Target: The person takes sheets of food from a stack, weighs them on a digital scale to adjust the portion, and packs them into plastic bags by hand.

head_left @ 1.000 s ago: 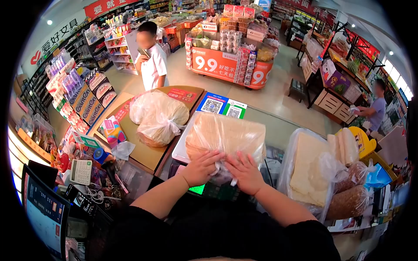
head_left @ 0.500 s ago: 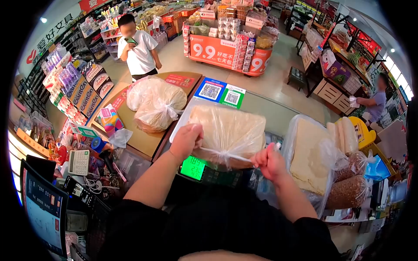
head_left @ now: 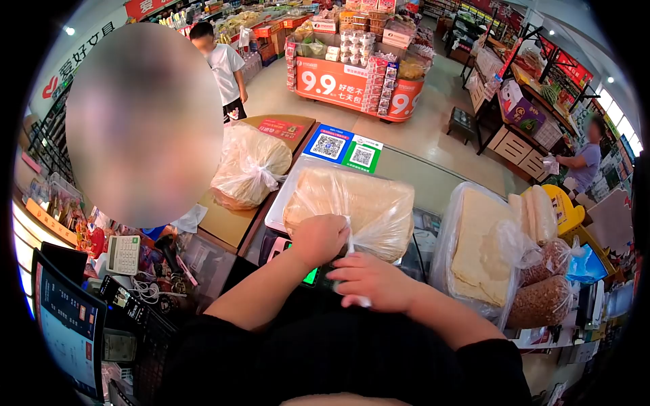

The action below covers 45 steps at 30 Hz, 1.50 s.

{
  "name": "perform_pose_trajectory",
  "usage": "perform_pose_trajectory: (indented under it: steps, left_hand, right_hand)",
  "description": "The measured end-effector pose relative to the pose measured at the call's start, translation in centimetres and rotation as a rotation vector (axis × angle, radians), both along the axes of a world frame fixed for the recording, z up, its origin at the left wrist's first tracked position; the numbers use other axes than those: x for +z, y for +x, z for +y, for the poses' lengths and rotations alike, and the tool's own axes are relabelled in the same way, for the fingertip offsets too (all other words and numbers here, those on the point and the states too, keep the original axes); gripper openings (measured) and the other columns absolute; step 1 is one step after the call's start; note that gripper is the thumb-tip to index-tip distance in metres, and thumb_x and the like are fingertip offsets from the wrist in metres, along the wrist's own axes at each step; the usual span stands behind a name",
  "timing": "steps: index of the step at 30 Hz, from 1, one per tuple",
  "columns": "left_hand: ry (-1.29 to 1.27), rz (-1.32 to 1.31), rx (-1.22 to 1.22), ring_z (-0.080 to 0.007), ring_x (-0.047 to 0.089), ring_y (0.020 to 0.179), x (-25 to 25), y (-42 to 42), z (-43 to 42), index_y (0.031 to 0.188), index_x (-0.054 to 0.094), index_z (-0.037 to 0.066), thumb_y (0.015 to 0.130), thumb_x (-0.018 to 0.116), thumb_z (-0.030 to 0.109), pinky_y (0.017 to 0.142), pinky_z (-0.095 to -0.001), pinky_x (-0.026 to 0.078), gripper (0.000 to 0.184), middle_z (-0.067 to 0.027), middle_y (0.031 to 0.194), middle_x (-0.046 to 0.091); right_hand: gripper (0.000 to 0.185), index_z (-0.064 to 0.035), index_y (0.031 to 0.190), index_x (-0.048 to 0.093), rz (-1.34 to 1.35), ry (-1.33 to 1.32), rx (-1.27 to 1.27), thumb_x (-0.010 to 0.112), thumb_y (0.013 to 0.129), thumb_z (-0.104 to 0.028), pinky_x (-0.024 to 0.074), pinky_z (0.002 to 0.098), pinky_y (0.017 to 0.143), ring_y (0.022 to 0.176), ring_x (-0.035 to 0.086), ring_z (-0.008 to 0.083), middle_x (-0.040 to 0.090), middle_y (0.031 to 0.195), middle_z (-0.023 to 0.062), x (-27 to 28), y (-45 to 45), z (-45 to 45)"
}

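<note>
A clear plastic bag (head_left: 349,203) holding a block of stacked pale beige sheets lies on a scale (head_left: 276,215). My left hand (head_left: 318,242) is closed on the bag's gathered neck at its near side. Just to the right and lower, my right hand (head_left: 372,281) has its fingers partly extended, with the twisted white tail of the bag running into it and a bit showing under the palm. Both hands and the forearms hide most of the scale's green display (head_left: 311,276).
Another tied bag (head_left: 250,166) sits on the brown counter at left. QR code cards (head_left: 328,144) lie beyond the scale. At right are an open bag of pale slabs (head_left: 481,247) and bags of brown food (head_left: 542,301). A monitor (head_left: 68,318) stands left. Two people are farther off.
My right hand has come left and down toward my left hand, which has shifted right onto the bag's neck. The bag has turned slightly. A blurred patch now covers the left background.
</note>
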<state>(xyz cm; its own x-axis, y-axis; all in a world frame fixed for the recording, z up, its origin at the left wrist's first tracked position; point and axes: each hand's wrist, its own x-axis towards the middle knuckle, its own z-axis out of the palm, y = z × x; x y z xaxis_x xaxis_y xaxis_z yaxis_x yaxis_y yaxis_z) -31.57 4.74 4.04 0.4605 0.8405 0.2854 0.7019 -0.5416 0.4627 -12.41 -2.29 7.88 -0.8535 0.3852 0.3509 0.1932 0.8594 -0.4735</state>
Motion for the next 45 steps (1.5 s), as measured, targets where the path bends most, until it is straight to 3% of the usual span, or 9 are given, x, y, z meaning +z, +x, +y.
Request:
perform_pose_trajectory:
  steps: [8,13,18,23,25,29,33,37,45]
  left_hand:
    - [-0.022,-0.469,0.073,-0.0275,0.054,0.069,1.7,-2.4,-3.9,0.09,0.057,0.005,0.084,0.07,0.009,0.062,-0.0395,0.044,0.015,-0.0132,0.08,0.054]
    - [0.159,-0.26,-0.869,-0.0318,0.064,0.106,6.1,0.0,-7.1,0.093,0.059,0.009,0.074,0.076,0.01,0.094,-0.0442,0.048,0.025,-0.0113,0.114,0.068]
    - [0.045,-0.223,-0.455,-0.0377,0.056,0.125,8.3,-1.8,-3.8,0.102,0.063,0.009,0.073,0.078,0.022,0.109,-0.0552,0.034,0.035,-0.0155,0.124,0.065]
    - [-0.026,0.33,-0.21,-0.0352,0.065,0.09,5.3,-5.7,-1.5,0.09,0.073,0.009,0.083,0.069,0.016,0.086,-0.046,0.048,0.011,-0.013,0.095,0.071]
    - [-0.04,-0.13,-0.454,-0.0349,0.063,0.084,3.1,-6.8,-2.4,0.089,0.072,0.008,0.083,0.069,0.016,0.077,-0.0459,0.048,0.011,-0.0113,0.089,0.069]
    - [-0.229,-0.082,-0.636,-0.0336,0.064,0.089,4.4,-6.4,-4.7,0.084,0.068,0.003,0.088,0.066,0.016,0.081,-0.0434,0.05,0.014,-0.0133,0.09,0.068]
    - [-0.104,-0.665,-0.317,-0.0358,0.064,0.096,0.8,-4.4,-2.8,0.102,0.067,0.003,0.092,0.062,0.014,0.089,-0.0452,0.05,0.016,-0.0152,0.091,0.068]
    - [-0.3,-0.247,-0.216,-0.0358,0.066,0.099,0.5,-3.8,-3.0,0.119,0.063,0.002,0.095,0.062,0.015,0.091,-0.0411,0.05,0.027,-0.0199,0.105,0.069]
    - [-0.426,-0.444,-0.046,-0.0391,0.068,0.098,0.2,-2.1,-2.2,0.121,0.068,0.005,0.097,0.054,0.015,0.087,-0.0424,0.054,0.03,-0.0216,0.106,0.071]
  right_hand:
    - [0.039,-0.0058,0.126,0.057,0.148,-0.247,-0.653,0.065,0.091,-0.022,0.0507,0.0508,0.082,0.099,0.065,0.0414,0.068,0.105,0.021,-1.5,-3.0,2.3]
    - [0.045,-0.0085,0.131,0.057,-0.228,-0.214,-0.568,0.064,0.089,-0.024,0.0491,0.0503,0.088,0.103,0.063,0.0403,0.067,0.112,0.0189,-3.2,-3.6,3.6]
    - [0.041,-0.0108,0.132,0.058,0.108,-0.086,-0.477,0.061,0.092,-0.018,0.047,0.0476,0.088,0.104,0.059,0.0383,0.066,0.112,0.018,-4.5,-2.9,3.3]
    - [0.037,-0.0135,0.132,0.061,0.101,-0.084,-0.393,0.058,0.096,-0.022,0.0453,0.0453,0.084,0.089,0.059,0.0363,0.067,0.103,0.0166,-4.2,-0.7,2.9]
    - [0.029,-0.0119,0.121,0.068,0.053,-0.063,-0.323,0.061,0.093,-0.02,0.0444,0.0444,0.096,0.106,0.062,0.0301,0.07,0.106,0.0099,-7.8,0.4,4.0]
    - [0.012,-0.0128,0.097,0.075,0.065,-0.103,-0.192,0.069,0.087,-0.015,0.0428,0.0405,0.096,0.098,0.064,0.0258,0.072,0.097,0.0041,-4.7,-0.1,4.3]
    - [0.017,-0.0102,0.091,0.072,0.026,-0.061,-0.231,0.071,0.074,-0.01,0.0448,0.0416,0.087,0.089,0.062,0.0283,0.068,0.088,0.0059,-4.0,-1.0,4.1]
    - [0.018,-0.01,0.087,0.069,0.031,0.085,-0.464,0.069,0.069,-0.006,0.0456,0.0438,0.08,0.085,0.059,0.0301,0.063,0.081,0.0076,-2.5,-2.2,4.2]
    - [0.013,-0.0097,0.078,0.06,0.082,0.27,-0.676,0.071,0.077,-0.016,0.0436,0.044,0.072,0.077,0.056,0.0334,0.058,0.075,0.0094,-2.8,-1.2,5.1]
